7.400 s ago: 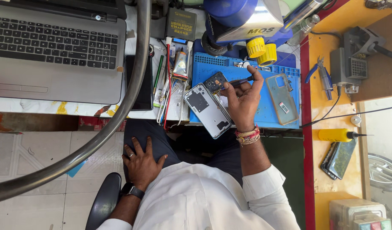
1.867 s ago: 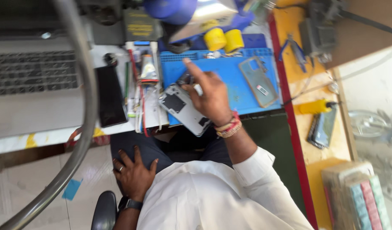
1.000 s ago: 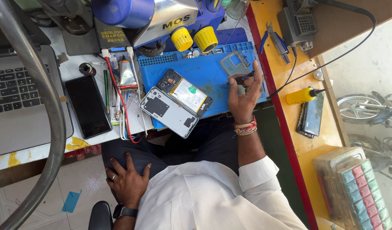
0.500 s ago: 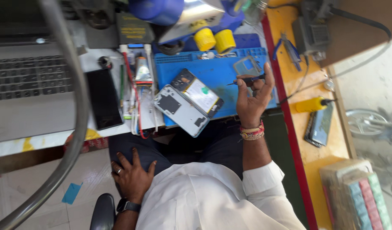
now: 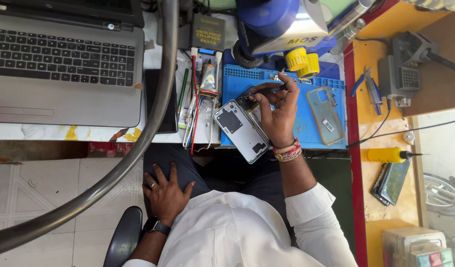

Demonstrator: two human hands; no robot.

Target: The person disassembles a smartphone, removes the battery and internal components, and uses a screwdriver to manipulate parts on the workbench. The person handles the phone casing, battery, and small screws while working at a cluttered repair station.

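My right hand (image 5: 279, 111), with beaded bracelets at the wrist, grips a thin dark tool (image 5: 267, 90) and rests over an opened phone (image 5: 248, 103) on the blue work mat (image 5: 311, 131). A silver phone back cover (image 5: 239, 129) lies tilted just left of that hand, partly over the mat's front edge. My left hand (image 5: 165, 194), wearing a ring and a watch, lies flat on my thigh with its fingers spread and holds nothing. A clear phone case (image 5: 325, 114) lies on the mat to the right of my right hand.
A grey laptop (image 5: 64, 59) fills the left of the desk, with a black phone (image 5: 158, 99) and tubes and pens (image 5: 200, 94) beside it. A blue microscope with yellow knobs (image 5: 286, 29) stands behind the mat. On the orange bench lie a yellow screwdriver (image 5: 388, 155), pliers (image 5: 368, 86) and another phone (image 5: 390, 180). A dark curved hoop (image 5: 138, 143) crosses the view.
My right hand has moved left from the clear case onto the opened phone, still holding the thin tool. My left hand stays on my thigh. The view has shifted.
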